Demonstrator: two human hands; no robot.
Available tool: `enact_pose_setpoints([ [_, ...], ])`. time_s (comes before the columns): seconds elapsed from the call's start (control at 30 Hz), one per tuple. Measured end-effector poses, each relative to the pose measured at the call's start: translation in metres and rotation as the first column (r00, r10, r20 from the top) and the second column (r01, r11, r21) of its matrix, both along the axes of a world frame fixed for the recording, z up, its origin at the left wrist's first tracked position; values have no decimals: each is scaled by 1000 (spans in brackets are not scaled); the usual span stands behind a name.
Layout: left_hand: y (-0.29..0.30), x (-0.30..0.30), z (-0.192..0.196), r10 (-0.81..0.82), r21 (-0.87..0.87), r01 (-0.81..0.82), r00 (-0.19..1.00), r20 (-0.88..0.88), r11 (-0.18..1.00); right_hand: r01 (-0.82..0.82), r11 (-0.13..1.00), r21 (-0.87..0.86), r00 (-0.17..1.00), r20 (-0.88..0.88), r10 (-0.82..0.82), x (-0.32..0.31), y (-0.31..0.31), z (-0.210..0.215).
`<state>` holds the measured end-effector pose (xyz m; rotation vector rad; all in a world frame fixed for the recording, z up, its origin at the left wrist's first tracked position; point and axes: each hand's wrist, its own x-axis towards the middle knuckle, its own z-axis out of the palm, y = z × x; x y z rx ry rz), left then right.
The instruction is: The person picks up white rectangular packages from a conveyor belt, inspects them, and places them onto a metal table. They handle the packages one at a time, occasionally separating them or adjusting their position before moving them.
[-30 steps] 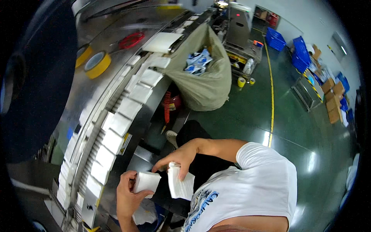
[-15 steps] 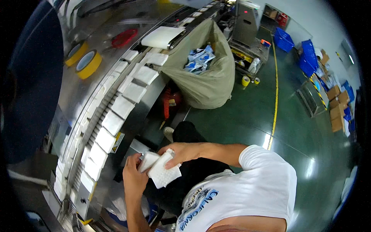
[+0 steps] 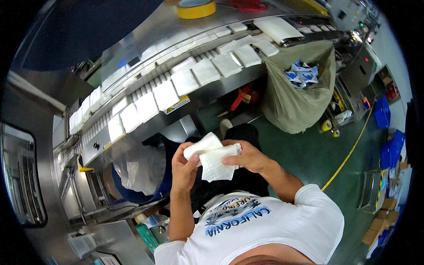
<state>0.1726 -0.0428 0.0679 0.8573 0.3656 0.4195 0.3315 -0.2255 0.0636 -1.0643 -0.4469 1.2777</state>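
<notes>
Both grips closed on white pads: left hand on one pad, right hand on another pad. Mid-stacking; next, square edges.

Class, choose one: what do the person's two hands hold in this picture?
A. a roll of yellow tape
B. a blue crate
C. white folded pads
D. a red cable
C: both the left hand and the right hand grip white folded pads above the lap.

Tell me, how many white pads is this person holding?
2: the upper pad in the left hand, the lower pad in the right hand; more may hide between.
</notes>
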Motion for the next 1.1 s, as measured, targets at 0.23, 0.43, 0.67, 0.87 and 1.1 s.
enact_pose_setpoints([
  [0.23,45,4,12,254,319,-209,961,-107,925,61,998,0,997,-55,-61,-11,23,5],
  [0.43,206,26,91,441,628,-268,887,-134,731,65,997,-48,993,-95,-70,-10,27,-11],
  [0.67,408,108,-14,175,522,40,918,-355,852,86,996,-11,987,-135,-87,-20,44,-17],
  [0.87,361,169,10,269,640,504,623,-735,580,134,987,-91,985,-93,-143,-14,46,-20],
  [1.1,241,78,111,270,953,191,929,-253,236,169,980,-107,985,-15,-172,-1,38,-17],
])
